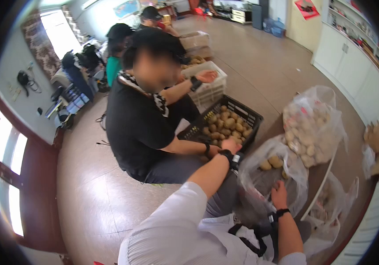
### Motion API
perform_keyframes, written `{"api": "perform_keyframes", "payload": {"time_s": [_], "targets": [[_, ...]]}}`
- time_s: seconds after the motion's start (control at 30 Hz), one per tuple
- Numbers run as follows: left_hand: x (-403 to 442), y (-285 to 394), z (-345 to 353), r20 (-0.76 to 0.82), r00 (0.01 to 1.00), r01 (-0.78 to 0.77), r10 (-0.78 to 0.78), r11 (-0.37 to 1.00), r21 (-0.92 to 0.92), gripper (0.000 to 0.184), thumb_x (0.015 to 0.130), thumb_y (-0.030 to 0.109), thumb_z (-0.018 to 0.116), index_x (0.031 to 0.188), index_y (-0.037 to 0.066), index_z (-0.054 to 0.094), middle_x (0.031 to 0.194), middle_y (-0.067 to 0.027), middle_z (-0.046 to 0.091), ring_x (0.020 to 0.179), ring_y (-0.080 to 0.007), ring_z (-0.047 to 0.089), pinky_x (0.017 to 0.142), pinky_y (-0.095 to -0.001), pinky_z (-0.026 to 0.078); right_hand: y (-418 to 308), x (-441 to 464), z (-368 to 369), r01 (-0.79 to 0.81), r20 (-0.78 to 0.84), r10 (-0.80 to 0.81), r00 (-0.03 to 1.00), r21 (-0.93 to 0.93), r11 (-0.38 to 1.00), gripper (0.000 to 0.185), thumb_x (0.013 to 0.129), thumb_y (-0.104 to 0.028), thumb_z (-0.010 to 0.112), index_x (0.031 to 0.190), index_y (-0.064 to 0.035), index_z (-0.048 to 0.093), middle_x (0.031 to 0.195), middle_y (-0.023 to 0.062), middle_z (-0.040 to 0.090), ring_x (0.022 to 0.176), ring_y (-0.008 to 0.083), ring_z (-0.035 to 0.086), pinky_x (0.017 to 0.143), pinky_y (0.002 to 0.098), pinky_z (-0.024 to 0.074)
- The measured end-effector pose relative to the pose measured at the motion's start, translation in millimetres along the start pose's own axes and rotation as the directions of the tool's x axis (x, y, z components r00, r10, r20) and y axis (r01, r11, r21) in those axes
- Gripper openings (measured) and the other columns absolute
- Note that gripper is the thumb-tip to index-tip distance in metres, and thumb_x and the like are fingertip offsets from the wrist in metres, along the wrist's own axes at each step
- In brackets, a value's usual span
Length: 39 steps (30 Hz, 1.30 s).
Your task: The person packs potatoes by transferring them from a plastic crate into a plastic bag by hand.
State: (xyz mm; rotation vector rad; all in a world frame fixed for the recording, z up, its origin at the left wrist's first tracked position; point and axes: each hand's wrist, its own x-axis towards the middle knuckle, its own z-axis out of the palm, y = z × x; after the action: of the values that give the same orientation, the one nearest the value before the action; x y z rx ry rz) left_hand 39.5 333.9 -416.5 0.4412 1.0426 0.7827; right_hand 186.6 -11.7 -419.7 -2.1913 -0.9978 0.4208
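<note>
My left hand [231,145] is at the near edge of a black plastic crate [256,120] holding many potatoes [225,123]. Its fingers look curled in, and whatever they hold is hidden. Below and to the right, a clear plastic bag [252,176] stands with its mouth spread and several potatoes [274,162] inside. My right hand [279,194] is at this bag's opening, its fingers slightly bent and apart. One potato [285,174] lies just beyond those fingertips. Dark bands circle both wrists.
A seated person in black [141,115] is close on my left, hands by the crates. Beyond stand a white crate [211,90] and further people. A full bag of potatoes [311,126] sits at right, with another plastic bag [331,212] nearer. White cabinets [353,66] line the right wall.
</note>
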Motion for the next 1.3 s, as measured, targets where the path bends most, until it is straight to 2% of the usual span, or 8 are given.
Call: {"api": "perform_keyframes", "payload": {"time_s": [0.17,0.23,0.33,0.47,0.67,0.73,1.07,1.3], "targets": [[20,-5,-15,0.092,0.993,-0.082,0.07,0.988,0.133,0.025,0.091,0.024,0.053,0.094,0.0,0.059,0.082,-0.0162,0.063,0.069,-0.0312,0.066,0.06,-0.0411,0.058,1,-2,4,-0.034,-0.061,0.041,0.997,0.105,0.994,0.046,0.086,-0.028,0.064,0.124,-0.0028,0.055,0.114,0.0252,0.064,0.107,0.0423,0.06,0.092,0.0455,0.0479],[29,-7,-21,0.098,0.994,-0.049,0.041,0.995,0.082,0.025,0.09,0.023,0.052,0.091,-0.001,0.06,0.079,-0.0169,0.062,0.067,-0.0311,0.066,0.06,-0.0409,0.058,17,3,21,-0.092,-0.076,0.099,0.992,0.088,0.992,0.04,0.088,-0.027,0.065,0.118,-0.0019,0.057,0.087,0.0156,0.068,0.068,0.0257,0.066,0.064,0.0369,0.0519],[31,-5,-24,0.096,0.99,0.116,-0.099,0.975,-0.19,0.024,0.091,0.023,0.054,0.094,0.0,0.06,0.084,-0.0159,0.062,0.071,-0.0309,0.066,0.063,-0.0414,0.059,28,4,32,-0.07,-0.069,0.083,0.994,0.17,0.983,0.039,0.091,-0.03,0.064,0.116,-0.0006,0.057,0.075,0.0083,0.064,0.053,0.0143,0.058,0.051,0.0314,0.0463],[13,6,-19,-0.011,0.995,0.098,-0.1,0.987,-0.13,0.026,0.093,0.024,0.054,0.103,0.0,0.057,0.092,-0.0139,0.062,0.079,-0.0288,0.067,0.066,-0.0406,0.058,-10,-3,8,-0.199,0.054,0.192,0.98,0.276,0.94,0.048,0.09,-0.04,0.06,0.113,0.0016,0.059,0.099,0.0247,0.067,0.094,0.0387,0.064,0.08,0.0436,0.0488],[-34,18,11,-0.032,0.99,0.136,-0.137,0.991,-0.02,0.031,0.095,0.024,0.054,0.113,0.0,0.053,0.103,-0.0113,0.063,0.089,-0.026,0.067,0.069,-0.0396,0.058,-19,-2,3,-0.268,0.099,0.249,0.963,0.307,0.913,0.053,0.091,-0.046,0.06,0.11,0.0038,0.061,0.094,0.0232,0.066,0.087,0.0352,0.065,0.076,0.0419,0.0486],[-55,18,25,0.023,1.0,0.005,-0.012,0.962,0.271,0.03,0.097,0.025,0.049,0.113,0.0,0.051,0.109,-0.0154,0.056,0.089,-0.0311,0.065,0.068,-0.0436,0.059,-30,-1,-3,-0.264,0.127,0.235,0.964,0.317,0.911,0.053,0.091,-0.046,0.059,0.11,0.0037,0.061,0.096,0.0227,0.066,0.086,0.035,0.064,0.077,0.0414,0.0483],[-98,15,54,0.377,0.879,-0.049,-0.292,0.731,0.68,0.037,0.098,0.037,0.052,0.117,0.005,0.051,0.102,-0.0091,0.065,0.059,-0.0178,0.057,0.049,-0.028,0.044,-70,38,-1,-0.127,0.067,0.109,0.992,0.411,0.903,0.047,0.095,-0.039,0.057,0.112,0.0042,0.06,0.089,0.0166,0.065,0.075,0.023,0.063,0.067,0.0365,0.0482],[-124,13,63,0.434,0.751,0.036,-0.498,0.687,0.726,0.046,0.096,0.048,0.054,0.116,0.007,0.055,0.095,-0.0073,0.064,0.066,-0.0176,0.062,0.051,-0.0273,0.045,-129,55,-7,-0.217,0.267,0.018,0.963,0.739,0.638,0.041,0.098,-0.032,0.052,0.117,0.0035,0.055,0.078,0.0079,0.06,0.059,0.0133,0.055,0.052,0.0319,0.0434]]}}
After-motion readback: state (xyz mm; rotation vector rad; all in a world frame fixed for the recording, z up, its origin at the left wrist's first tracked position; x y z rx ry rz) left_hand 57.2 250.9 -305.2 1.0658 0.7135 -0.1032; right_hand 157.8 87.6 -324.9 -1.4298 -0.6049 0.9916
